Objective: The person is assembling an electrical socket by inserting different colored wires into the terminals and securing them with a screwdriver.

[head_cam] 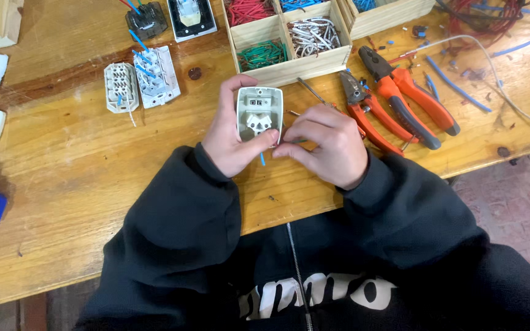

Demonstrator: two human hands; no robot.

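Currently, socket module (259, 114) is clamped in left hand (233, 132), right hand (326, 144) fingers pinched on blue wire (262, 159) at 6 o'clock; wiring unfinished, pliers (400, 101) idle at 3 o'clock.

Left hand (231, 138) grips socket module (259, 113); right hand (326, 144) pinches wire (262, 159).

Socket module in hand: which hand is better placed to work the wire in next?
Likely the right hand: its fingertips pinch at the socket module's lower edge by the blue wire, while the left hand cradles it.
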